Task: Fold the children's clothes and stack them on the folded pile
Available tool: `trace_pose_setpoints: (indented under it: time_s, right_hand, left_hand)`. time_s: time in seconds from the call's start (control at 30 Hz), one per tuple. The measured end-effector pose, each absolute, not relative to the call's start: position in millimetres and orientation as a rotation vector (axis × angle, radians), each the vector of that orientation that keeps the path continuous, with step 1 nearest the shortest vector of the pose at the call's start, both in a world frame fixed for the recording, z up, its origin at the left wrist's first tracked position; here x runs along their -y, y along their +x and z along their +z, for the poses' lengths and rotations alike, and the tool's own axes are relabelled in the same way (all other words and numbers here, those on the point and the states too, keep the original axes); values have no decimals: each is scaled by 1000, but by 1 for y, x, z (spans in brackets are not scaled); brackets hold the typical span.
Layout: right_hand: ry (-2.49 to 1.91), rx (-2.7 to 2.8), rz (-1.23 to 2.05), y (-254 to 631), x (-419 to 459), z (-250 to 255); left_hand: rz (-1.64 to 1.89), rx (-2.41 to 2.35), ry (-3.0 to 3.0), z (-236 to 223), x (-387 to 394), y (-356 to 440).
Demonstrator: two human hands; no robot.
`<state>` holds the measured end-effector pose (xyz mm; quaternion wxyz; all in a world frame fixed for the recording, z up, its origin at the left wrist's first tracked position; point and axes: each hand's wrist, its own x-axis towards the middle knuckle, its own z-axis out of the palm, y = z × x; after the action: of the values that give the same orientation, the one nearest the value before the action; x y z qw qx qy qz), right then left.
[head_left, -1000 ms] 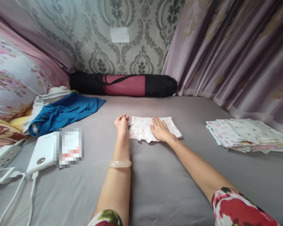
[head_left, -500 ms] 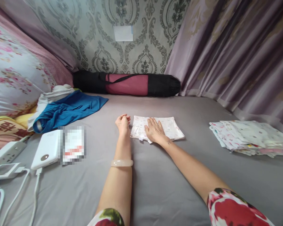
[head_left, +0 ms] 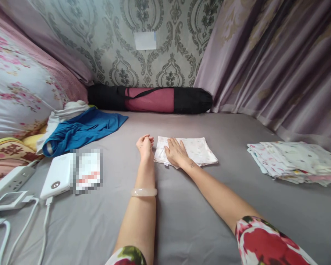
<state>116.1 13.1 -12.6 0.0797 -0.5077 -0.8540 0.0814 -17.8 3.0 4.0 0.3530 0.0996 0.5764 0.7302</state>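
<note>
A folded white cloth with a faint pastel print [head_left: 200, 150] lies flat on the grey bed sheet in front of me. My right hand [head_left: 176, 152] rests on its left half, palm down, fingers stretched out and slightly spread. A small white tag shows at the cloth's near edge. Just beyond the cloth's left edge, my left hand [head_left: 145, 146] is curled into a loose fist on the sheet. Nothing shows between its fingers. Its forearm wears a pale bangle [head_left: 144, 192].
A stack of folded printed cloths [head_left: 298, 162] lies at right. At left are blue clothing [head_left: 85, 127], a white power bank [head_left: 57, 176], a power strip [head_left: 13, 184] and cables. A black and pink roll bag [head_left: 150, 100] lies along the wall.
My right hand has slid slightly left across the cloth. My left hand remains curled beside it. The whole view has shifted a little.
</note>
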Motion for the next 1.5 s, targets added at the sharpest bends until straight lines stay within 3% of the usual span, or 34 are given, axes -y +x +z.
trace_pose_setpoints:
  time_s: [1.5]
  right_hand:
    - [-1394,2620,259,70,-5,-14]
  left_hand:
    - [1886,-1610,406,-3,-7,-17]
